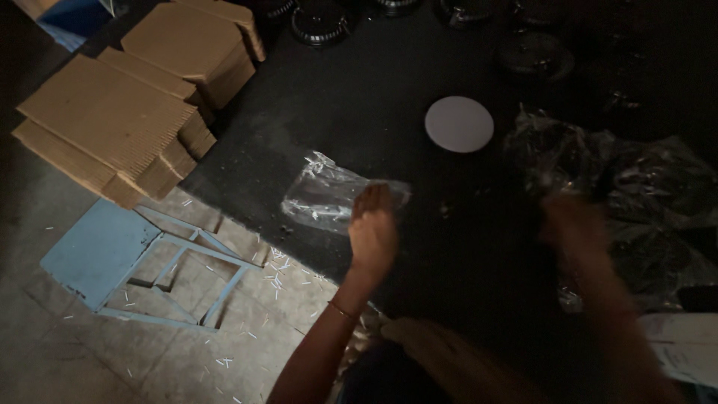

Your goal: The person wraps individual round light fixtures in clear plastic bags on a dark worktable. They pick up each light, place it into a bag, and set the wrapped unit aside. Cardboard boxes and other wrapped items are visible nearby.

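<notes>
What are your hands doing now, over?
Left hand flat on clear plastic bag, dark table. Right hand blurred, beside crumpled plastic bags. White disc lies apart.

Crinkled glossy clear plastic bag (329, 194), matt black tabletop (359, 112), rough corrugated cardboard boxes (127, 120), smooth matt white disc (459, 124)
</notes>
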